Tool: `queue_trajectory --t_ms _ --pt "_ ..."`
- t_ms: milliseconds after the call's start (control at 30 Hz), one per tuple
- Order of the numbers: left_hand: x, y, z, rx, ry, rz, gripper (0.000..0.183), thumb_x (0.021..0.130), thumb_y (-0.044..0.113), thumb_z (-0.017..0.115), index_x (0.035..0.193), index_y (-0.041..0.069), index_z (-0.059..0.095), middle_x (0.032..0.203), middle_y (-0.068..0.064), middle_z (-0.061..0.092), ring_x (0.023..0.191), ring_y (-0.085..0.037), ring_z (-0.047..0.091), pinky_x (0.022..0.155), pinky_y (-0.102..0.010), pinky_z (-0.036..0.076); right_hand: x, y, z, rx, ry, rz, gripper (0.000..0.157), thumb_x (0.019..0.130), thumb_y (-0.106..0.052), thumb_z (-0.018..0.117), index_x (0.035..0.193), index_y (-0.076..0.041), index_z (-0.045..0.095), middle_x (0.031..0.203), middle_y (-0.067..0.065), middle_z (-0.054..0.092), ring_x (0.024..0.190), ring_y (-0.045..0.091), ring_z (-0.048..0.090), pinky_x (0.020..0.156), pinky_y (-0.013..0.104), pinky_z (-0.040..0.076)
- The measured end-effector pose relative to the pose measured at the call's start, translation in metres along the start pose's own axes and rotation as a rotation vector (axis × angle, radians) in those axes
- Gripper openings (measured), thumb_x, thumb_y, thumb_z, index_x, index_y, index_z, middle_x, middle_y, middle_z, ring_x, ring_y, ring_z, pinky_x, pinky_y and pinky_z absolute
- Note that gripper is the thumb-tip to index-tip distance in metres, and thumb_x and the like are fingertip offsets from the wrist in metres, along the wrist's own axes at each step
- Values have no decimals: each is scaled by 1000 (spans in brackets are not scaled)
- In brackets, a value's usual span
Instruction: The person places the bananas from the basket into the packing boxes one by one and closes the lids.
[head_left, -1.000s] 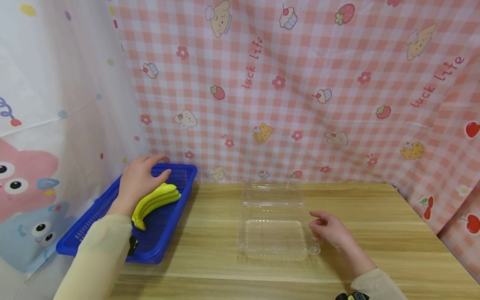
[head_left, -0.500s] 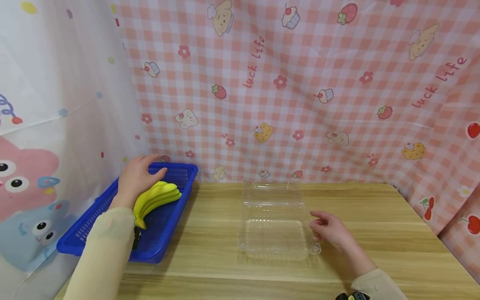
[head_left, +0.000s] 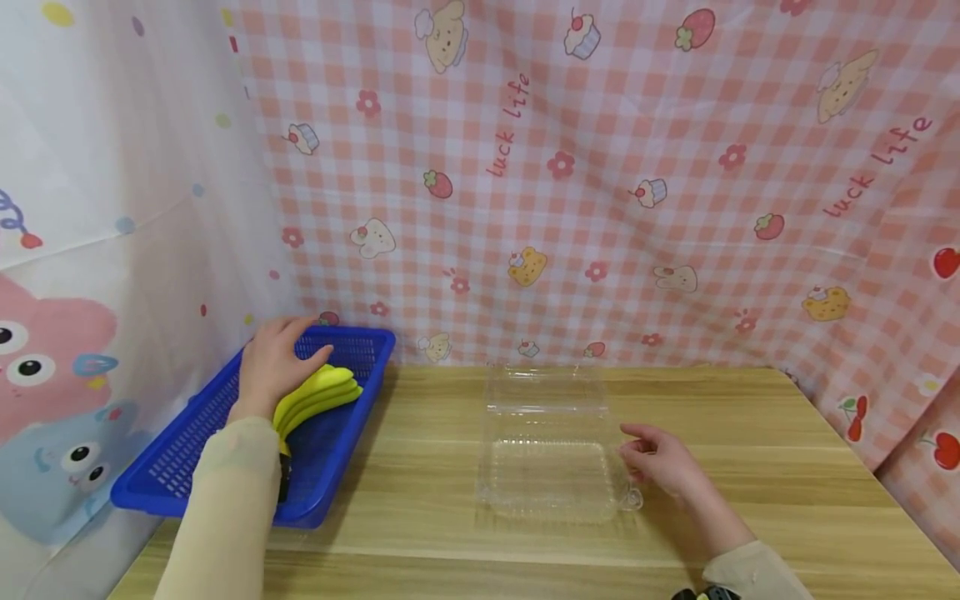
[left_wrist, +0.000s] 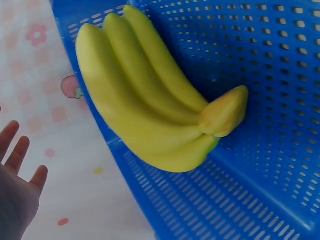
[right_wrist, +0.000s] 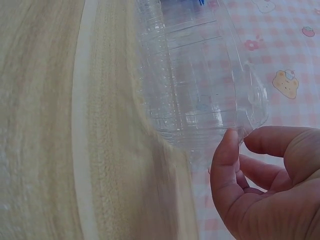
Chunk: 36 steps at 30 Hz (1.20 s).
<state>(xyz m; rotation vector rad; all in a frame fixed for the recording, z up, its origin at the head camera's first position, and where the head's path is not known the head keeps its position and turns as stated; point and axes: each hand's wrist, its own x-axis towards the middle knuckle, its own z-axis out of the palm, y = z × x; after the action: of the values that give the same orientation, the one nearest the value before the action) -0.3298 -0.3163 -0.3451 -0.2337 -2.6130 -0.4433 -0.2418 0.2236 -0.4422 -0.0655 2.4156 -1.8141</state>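
Blue plastic makes up the basket (head_left: 318, 454) beneath the left grip (head_left: 273, 367), a bare hand that I see empty, fingers spread and only loosely bent. The banana bunch (head_left: 322, 398) lies inside the basket, just beside and below that grip, on its right and toward the person. The left wrist view shows me a gap between fingertips and fruit.

The relation I steer by is the lie of the bunch: its long axis runs slantwise, tips toward the far right, near end partly hidden from the head camera by the left wrist. The stem shows plainly from the left wrist. The left grip is much the nearer one; the right grip (head_left: 660, 462) is well apart from the bananas.

That right grip is, as I judge it, pinching the rim of the clear container (head_left: 551, 475) between thumb and finger. The container stands open on the wood-grain surface (head_left: 420, 533), right of the basket, its lid laid back toward the gingham cloth (head_left: 480, 208).

On that cloth I can read "luck life" in red letters, printed twice. I make out no brand or label on the basket or container.
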Motion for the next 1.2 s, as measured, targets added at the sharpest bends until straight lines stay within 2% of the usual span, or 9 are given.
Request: queue_trajectory --t_ms 333,700,967,1200 --pt "-2 -8 13 52 -42 -7 65 91 45 66 143 8 50 142 -23 48 127 -48 40 103 -69 28 0 0 0 2 7 1 52 96 1 58 140 19 35 91 9 55 72 14 54 61 25 54" --pt "-7 -13 24 84 -172 -48 77 90 52 64 148 7 43 151 -27 34 135 -51 25 108 -72 15 0 1 2 -7 14 15 50 97 2 56 141 18 36 90 9 54 71 14 54 61 25 54" --pt "-9 -21 30 102 -223 -62 81 89 57 62 150 8 40 152 -28 30 137 -52 21 108 -72 13 1 2 0 -14 2 -16 52 97 2 57 140 20 34 89 8 55 70 14 54 61 25 54" --pt "-11 -25 35 103 -253 -58 81 90 57 62 150 8 40 153 -28 29 137 -53 20 108 -73 13 0 1 1 -20 14 -7 51 96 3 57 139 20 37 88 8 55 70 14 54 60 24 53"
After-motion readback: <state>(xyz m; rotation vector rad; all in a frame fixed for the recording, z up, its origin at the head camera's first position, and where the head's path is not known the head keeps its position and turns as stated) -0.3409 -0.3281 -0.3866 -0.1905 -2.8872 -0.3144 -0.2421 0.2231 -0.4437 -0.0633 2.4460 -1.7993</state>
